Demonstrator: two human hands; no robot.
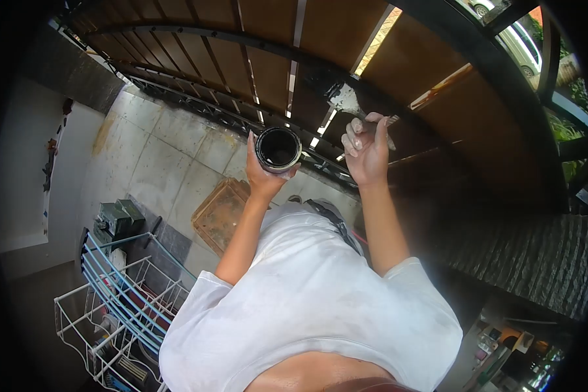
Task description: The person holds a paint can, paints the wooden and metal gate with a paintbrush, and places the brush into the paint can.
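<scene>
A small round can (278, 149), dark inside with a pale rim, is held mouth up in my left hand (265, 178), the fingers wrapped around its side. My right hand (367, 149) grips a paintbrush (343, 100) by its handle, most of which the fingers hide. Dark bristles at the brush's tip are against or very near the black metal bar of the gate (268, 72); I cannot tell if they touch. Brown panels fill the gate between black bars. Pale smears mark my right fingers and the brush's ferrule.
A worn brown square stool or crate (219, 210) stands on the tiled floor (166, 163) near my left forearm. To the lower left is a white wire rack (121, 326) with light blue rods, beside dark green boxes (119, 218). A rough dark wall (522, 255) is at the right.
</scene>
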